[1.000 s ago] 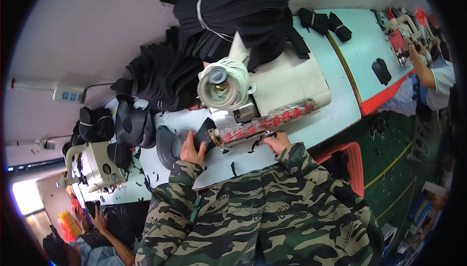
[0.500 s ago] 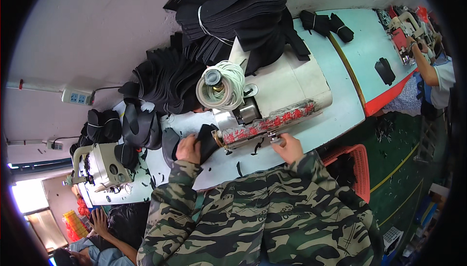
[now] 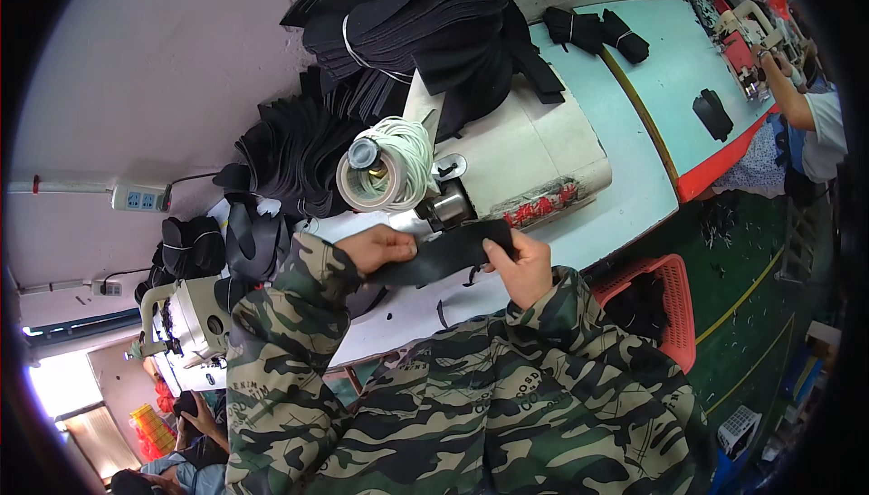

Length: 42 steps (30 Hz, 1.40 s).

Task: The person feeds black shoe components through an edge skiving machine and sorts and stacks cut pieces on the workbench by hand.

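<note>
A flat black strip of sheet material (image 3: 439,258) is stretched between my two hands, in front of the white bench machine (image 3: 534,156). My left hand (image 3: 380,249) pinches the strip's left end between thumb and fingers. At the other end my right hand (image 3: 523,269) grips it, thumb on top. The strip hides part of the machine's front edge. A coil of white cord (image 3: 407,156) sits around a spindle on the machine. Another dark piece (image 3: 364,299) lies on the table below my left wrist.
Bundled black pieces (image 3: 412,24) are piled on and behind the machine. A smaller sewing machine (image 3: 190,314) stands at the left. The red plastic basket (image 3: 677,305) at right holds black scraps. Co-workers sit at far right (image 3: 819,133) and lower left (image 3: 195,468).
My left hand has lifted the black strip off the table and brought it right. My right hand has left the knob on the machine's front and taken the strip's other end.
</note>
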{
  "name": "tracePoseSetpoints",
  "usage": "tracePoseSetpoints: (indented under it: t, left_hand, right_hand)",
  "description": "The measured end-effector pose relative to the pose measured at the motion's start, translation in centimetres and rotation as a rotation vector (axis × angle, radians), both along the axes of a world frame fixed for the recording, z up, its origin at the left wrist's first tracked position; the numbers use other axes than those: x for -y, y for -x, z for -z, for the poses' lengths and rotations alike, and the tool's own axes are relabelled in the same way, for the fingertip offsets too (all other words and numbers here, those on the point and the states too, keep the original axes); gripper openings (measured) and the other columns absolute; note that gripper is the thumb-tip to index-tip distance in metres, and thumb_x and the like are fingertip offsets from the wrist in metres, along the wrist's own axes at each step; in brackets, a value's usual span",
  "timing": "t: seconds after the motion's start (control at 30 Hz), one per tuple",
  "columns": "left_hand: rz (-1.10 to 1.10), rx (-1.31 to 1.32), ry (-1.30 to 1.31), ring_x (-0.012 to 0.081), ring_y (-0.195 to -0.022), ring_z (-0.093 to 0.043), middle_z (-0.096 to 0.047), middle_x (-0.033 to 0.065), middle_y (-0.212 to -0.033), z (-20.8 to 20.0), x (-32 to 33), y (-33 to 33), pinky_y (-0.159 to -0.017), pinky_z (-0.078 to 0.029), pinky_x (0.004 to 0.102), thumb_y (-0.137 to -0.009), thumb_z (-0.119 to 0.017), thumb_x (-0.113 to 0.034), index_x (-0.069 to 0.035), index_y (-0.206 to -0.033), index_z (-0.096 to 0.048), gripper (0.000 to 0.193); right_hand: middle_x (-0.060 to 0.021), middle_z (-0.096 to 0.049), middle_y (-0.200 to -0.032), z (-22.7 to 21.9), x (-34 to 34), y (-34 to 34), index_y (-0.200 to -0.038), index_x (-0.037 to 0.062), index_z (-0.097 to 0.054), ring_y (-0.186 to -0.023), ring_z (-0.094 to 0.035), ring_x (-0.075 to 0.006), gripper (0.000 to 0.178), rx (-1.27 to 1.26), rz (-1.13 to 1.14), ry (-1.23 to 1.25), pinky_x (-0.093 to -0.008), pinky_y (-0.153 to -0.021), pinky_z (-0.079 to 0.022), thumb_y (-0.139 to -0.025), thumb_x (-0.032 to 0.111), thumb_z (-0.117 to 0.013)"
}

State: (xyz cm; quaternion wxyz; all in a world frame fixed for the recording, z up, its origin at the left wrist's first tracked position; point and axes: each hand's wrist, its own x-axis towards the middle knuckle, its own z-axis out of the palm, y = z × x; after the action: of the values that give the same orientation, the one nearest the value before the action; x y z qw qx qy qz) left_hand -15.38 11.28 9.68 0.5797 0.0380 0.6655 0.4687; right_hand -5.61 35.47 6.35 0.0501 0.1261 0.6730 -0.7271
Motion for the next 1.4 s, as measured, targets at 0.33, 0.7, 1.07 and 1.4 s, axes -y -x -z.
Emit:
tracePoseSetpoints:
  t: [0.33,0.7,1.07,1.4]
  left_hand:
    - [0.131,-1.113,0.111,0.0239,-0.083,-0.058,-0.062,0.0094,-0.085,2.1,-1.6,2.9,-0.079,-0.045,0.0337,-0.072,-0.066,-0.022,-0.007,-0.099,-0.062,0.032]
    - [0.109,-1.134,0.071,0.0225,-0.08,-0.06,-0.062,0.0095,-0.086,1.5,-2.5,2.3,-0.073,-0.048,0.0336,-0.072,-0.067,-0.021,-0.005,-0.098,-0.061,0.032]
    - [0.094,-1.103,0.715,0.0246,-0.056,-0.061,-0.06,0.0128,-0.063,2.9,2.7,-3.3,-0.051,-0.046,0.0352,-0.078,-0.062,-0.035,-0.005,-0.117,-0.05,0.05]
    - [-0.028,-0.981,0.637,0.0398,-0.083,-0.061,-0.062,0.0235,-0.094,10.4,7.4,-9.7,-0.072,-0.049,0.0434,-0.072,-0.065,-0.034,-0.002,-0.118,-0.05,0.058]
  right_hand:
    - [-0.0076,-0.063,-0.071,-0.3,0.5,0.4,-0.093,-0.0047,-0.062,-0.059,-0.061,-0.0107,0.019,0.035,0.053,0.097,-0.0232,-0.053,-0.049,-0.081,0.01,-0.062]
    - [-0.0166,-0.06,-0.064,-3.8,-2.6,6.7,-0.071,-0.0002,-0.063,-0.064,-0.061,-0.0335,0.036,-0.063,-0.52,-0.611,-0.0387,-0.06,-0.047,-0.068,0.035,-0.068]
    - [-0.0105,-0.061,-0.077,-1.5,-11.1,8.4,-0.096,-0.0087,-0.054,-0.077,-0.061,-0.0204,0.019,-0.284,-0.302,0.172,-0.0329,-0.078,-0.047,-0.082,0.004,-0.048]
    - [-0.0148,-0.064,-0.083,3.7,-32.9,9.5,-0.1,0.007,-0.06,-0.078,-0.062,-0.0322,0.028,0.085,0.346,-1.205,-0.0434,-0.071,-0.048,-0.085,0.024,-0.044]
